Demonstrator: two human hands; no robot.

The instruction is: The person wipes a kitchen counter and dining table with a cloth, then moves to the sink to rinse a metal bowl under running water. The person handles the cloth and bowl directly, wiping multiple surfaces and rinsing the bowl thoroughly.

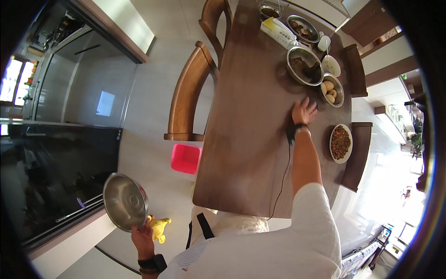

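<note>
My left hand (142, 237) grips the rim of an empty stainless steel bowl (122, 202), held out over the floor left of the table. My right hand (304, 111) is spread above or on the wooden table (244, 139), fingers apart, holding nothing; a dark object lies partly hidden just behind its fingers. Beyond it stand a steel bowl of dark food (305, 66) and a steel bowl of round, pale items (332, 90). Nearer the right edge is an oval white plate of chopped food (340, 143). A black cable (283, 185) runs from near my right wrist to the table's near edge.
At the far end are a yellow and white box (278, 32), a steel dish of food (303, 28), a white cup (324, 43) and a white bowl (331, 65). Wooden chairs (190, 94) flank the table. A pink bin (185, 158) and a yellow toy (159, 228) are on the floor.
</note>
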